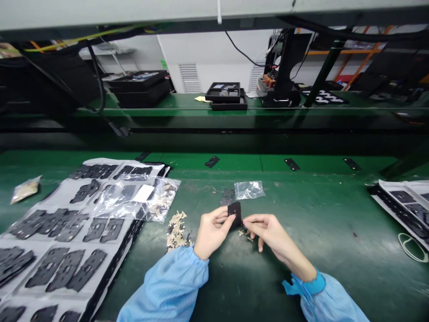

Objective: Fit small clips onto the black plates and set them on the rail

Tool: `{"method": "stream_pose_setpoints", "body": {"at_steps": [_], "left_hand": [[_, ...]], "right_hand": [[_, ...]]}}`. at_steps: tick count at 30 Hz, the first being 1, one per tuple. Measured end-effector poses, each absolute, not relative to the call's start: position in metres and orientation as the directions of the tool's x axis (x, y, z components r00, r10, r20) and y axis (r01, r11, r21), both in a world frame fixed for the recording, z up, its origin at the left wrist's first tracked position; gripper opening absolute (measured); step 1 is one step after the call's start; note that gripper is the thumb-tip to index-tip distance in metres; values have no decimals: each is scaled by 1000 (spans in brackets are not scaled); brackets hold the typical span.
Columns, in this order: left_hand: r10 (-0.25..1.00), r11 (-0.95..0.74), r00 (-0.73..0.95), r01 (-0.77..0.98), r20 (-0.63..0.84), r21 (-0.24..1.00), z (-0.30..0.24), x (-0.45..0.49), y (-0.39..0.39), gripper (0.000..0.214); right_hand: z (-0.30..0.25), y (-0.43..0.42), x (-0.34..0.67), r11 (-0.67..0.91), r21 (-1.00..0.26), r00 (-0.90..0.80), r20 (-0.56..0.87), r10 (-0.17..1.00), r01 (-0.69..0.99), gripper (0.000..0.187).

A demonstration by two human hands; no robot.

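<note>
Pinching a small black plate (235, 210) in my left hand (212, 231), my right hand (268, 229) fingertips closed on its edge, beside the brass clip pile (176, 230).

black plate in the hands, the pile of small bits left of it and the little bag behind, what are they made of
Black plate: matte, thin, flat, likely plastic or coated metal; cannot tell which.
Small bits: pale gold, dull shine, probably stamped metal.
Little bag: clear crinkled plastic film, glare on its creases.
</note>
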State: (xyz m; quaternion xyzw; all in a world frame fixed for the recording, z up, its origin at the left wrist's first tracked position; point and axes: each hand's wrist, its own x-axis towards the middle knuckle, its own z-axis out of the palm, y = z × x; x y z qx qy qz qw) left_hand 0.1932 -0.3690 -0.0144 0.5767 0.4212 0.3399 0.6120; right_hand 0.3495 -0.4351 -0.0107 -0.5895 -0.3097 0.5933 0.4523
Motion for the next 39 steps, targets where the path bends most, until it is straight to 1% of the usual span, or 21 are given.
{"method": "stream_pose_setpoints", "body": {"at_steps": [4,14,17,21,25,32,36,39], "left_hand": [[887,136,435,67,-152,988,-14,193,-368,32],[888,189,412,79,-205,979,-7,194,-366,34],[873,213,429,92,-232,973,-5,192,-365,33],[845,261,462,87,-271,961,-5,190,-363,35],[830,319,467,49,-304,947,-4,190,-362,38],[803,357,513,-10,-301,934,-3,187,-361,37],[783,401,548,-79,-296,913,-4,186,-361,36],[772,440,562,-134,-297,888,-4,187,-362,36]], "right_hand": [[-14,-434,348,-405,-908,146,-418,897,-109,33],[-25,-433,339,-394,-909,230,-415,880,-136,32],[-27,-433,337,-383,-913,241,-406,881,-136,34],[-25,-433,336,-385,-911,217,-410,886,-148,36],[-19,-434,338,-386,-899,194,-424,885,-205,37],[-13,-436,346,-373,-888,128,-417,900,-268,32],[-14,-435,352,-398,-858,23,-428,904,-325,30],[-15,-435,353,-446,-801,-85,-452,888,-400,29]]}}
